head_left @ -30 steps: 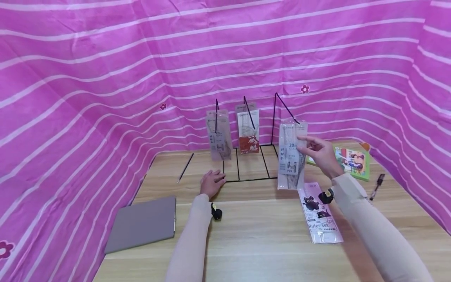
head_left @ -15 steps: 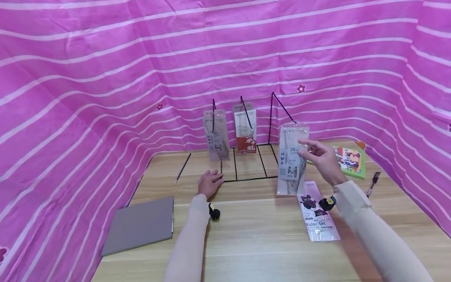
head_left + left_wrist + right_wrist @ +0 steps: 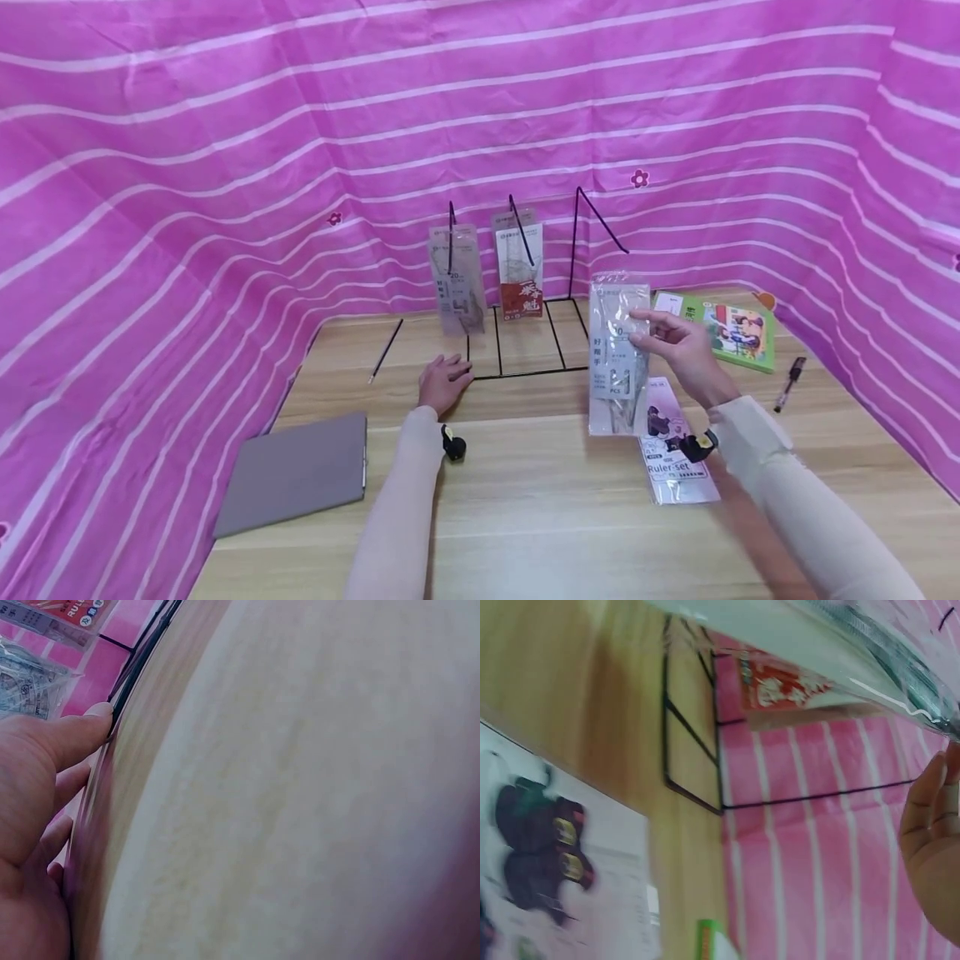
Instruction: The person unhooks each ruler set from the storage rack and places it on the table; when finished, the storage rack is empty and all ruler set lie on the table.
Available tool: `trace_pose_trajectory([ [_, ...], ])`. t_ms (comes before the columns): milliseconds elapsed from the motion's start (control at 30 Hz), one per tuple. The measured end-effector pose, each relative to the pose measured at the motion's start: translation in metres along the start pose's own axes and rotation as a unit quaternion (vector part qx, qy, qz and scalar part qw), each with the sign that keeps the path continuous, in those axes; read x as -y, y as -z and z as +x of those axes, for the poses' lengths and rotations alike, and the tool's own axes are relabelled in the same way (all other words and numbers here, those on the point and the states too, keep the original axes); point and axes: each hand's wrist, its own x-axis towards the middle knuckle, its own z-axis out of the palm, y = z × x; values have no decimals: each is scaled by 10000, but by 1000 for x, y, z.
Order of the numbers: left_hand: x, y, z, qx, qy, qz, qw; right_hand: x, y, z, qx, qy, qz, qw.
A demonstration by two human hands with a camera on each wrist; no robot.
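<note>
My right hand [image 3: 686,350] pinches the right edge of a clear ruler-set packet [image 3: 618,362] with a grey-white printed card. The packet hangs upright, below and apart from the tip of the right hook on a black wire display rack [image 3: 525,374]. My left hand [image 3: 444,383] rests at the rack's front left corner; in the left wrist view its thumb [image 3: 79,737] touches the wire. Similar packets hang on the other two hooks: a greyish packet [image 3: 457,283] on the left, a white-and-red packet [image 3: 521,271] in the middle. Part of my right hand is cut off in the right wrist view.
A pink ruler-set packet [image 3: 678,467] with black cats lies under my right wrist. Behind it are a green picture book [image 3: 738,333] and a black pen [image 3: 791,383]. On the left lie a pencil [image 3: 386,350] and a grey laptop-like slab [image 3: 296,473]. Pink striped cloth [image 3: 465,108] encloses the table.
The ruler-set packet in my right hand has come off the right hook and moved down towards me. That hook is bare now. My left hand stays at the rack corner.
</note>
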Motion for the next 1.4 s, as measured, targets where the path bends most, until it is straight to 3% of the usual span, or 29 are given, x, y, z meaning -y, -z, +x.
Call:
trace_pose_trajectory([
  [133,1,0,2,-17,16,-26,10000,-12,-8,-6,494,-656,348,9960],
  [300,2,-1,2,-62,28,-36,10000,-25,-12,-13,969,-1648,183,9814],
  [433,1,-1,1,-81,10,-24,10000,-36,-15,-16,1202,-2141,53,9694],
  [567,0,0,2,-57,39,-17,10000,-40,-19,-18,1454,-2365,-157,9606],
  [733,-2,1,1,-41,35,43,10000,-43,-25,-20,1635,-2452,-425,9546],
  [967,-6,2,-1,-1,61,-56,10000,-50,-31,-20,1551,-2460,-801,9534],
  [1267,-8,2,-1,-34,102,-7,9999,-49,-37,-21,1529,-1812,-1766,9553],
  [1400,-10,3,-3,2,146,-25,9999,-47,-39,-22,1480,-1652,-2192,9501],
])
